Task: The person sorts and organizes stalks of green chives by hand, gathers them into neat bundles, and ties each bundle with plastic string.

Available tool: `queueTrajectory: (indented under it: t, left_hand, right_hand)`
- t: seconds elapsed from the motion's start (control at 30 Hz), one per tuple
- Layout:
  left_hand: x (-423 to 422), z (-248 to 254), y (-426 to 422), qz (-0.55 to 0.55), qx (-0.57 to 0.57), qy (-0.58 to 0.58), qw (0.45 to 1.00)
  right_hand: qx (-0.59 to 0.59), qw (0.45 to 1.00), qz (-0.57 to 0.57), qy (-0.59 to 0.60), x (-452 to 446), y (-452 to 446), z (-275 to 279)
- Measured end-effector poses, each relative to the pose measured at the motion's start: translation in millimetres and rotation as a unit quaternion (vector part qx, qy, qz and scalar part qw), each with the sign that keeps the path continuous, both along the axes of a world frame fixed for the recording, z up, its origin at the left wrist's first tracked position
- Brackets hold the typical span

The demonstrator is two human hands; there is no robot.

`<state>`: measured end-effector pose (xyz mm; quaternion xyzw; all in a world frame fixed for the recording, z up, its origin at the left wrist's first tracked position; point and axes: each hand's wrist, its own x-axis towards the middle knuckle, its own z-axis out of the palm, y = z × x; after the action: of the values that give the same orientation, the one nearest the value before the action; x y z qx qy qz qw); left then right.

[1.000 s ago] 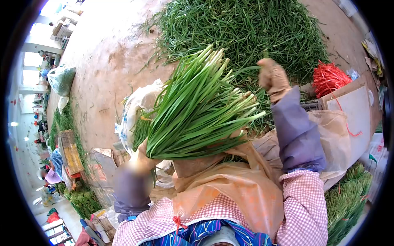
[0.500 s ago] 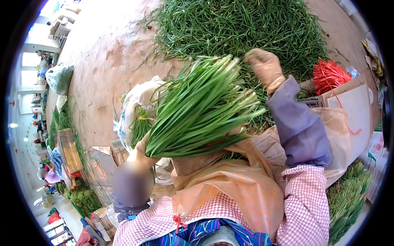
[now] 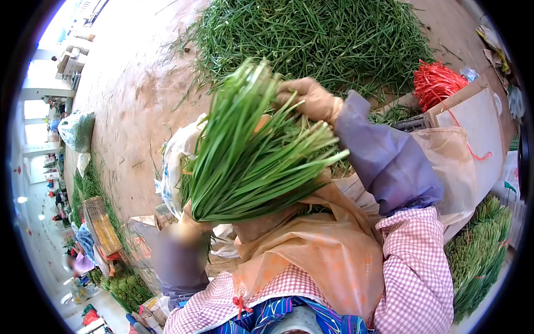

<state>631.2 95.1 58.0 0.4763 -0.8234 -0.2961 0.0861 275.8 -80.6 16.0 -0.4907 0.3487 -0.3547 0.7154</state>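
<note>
A large fanned bunch of garlic chives point(image 3: 250, 172) spreads in front of my body, its pale stem ends up and to the right. My left hand point(image 3: 194, 221), partly blurred, grips the gathered leaf end at the lower left. At the upper stems is my gloved right hand point(image 3: 308, 100), its fingers curled in among the stalks and partly hidden by them. The bunch parts into two sections there. Behind it, a big loose heap of chives point(image 3: 311, 39) lies on the floor.
Red plastic ties point(image 3: 436, 83) sit on a cardboard box at right. Bundled chives point(image 3: 481, 256) stand at lower right. A white sack point(image 3: 181, 158) lies beside the held bunch. A stuffed plastic bag point(image 3: 77, 131) and a crate point(image 3: 101, 222) are at far left, with people beyond.
My right hand has moved left and slightly down from beside the stems into the bunch. The upper part of the bunch has swung left and stands more upright, apart from the lower part.
</note>
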Motion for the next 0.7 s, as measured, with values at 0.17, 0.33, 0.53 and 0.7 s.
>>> queueTrajectory:
  t: [0.17,0.33,0.53,0.7]
  left_hand:
    - [10.0,-16.1,14.6,0.245,0.275,0.163,0.915]
    - [-2.0,-1.7,12.6,0.305,0.426,0.327,0.786]
    - [4.2,-6.2,19.5,0.286,0.445,0.351,0.772]
    - [6.3,-15.6,17.1,0.265,0.447,0.344,0.782]
  right_hand:
    - [0.094,0.959,-0.250,-0.097,-102.0,14.5,-21.4]
    - [0.214,0.965,-0.049,-0.141,-55.1,63.1,-15.4]
    - [0.141,0.962,-0.110,-0.204,-61.9,71.5,23.0]
    - [-0.016,0.917,-0.229,-0.325,-125.3,56.5,35.1]
